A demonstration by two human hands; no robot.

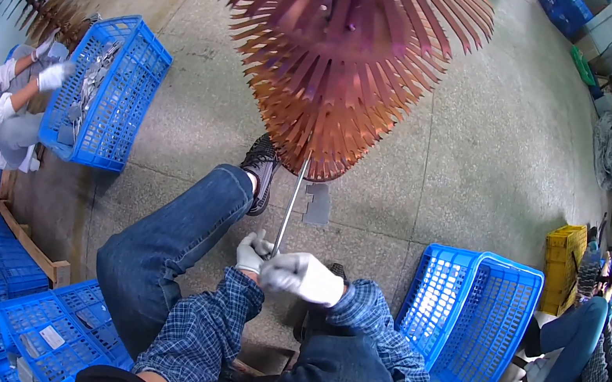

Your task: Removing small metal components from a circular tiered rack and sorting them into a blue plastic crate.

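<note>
A thin metal rod [291,208] runs from the lower end of a hanging stack of copper-coloured slotted metal pieces [325,119] down towards me. My left hand [252,253], in a white glove, is closed around the rod near its lower end. Beside it on the right, my gloved right hand [302,277] is closed at the rod's end, its fingers slightly blurred. The rod's tip is hidden by my hands. The stack fans out in layered tiers, wider towards the top of the view.
A blue crate [470,334] stands at my right. On the left, a gloved person sits by another blue crate [111,95] holding metal pieces. Blue crates [56,328] are stacked lower left. A grey flat piece [317,205] lies on the floor. Another person's leg [575,350] shows at far right.
</note>
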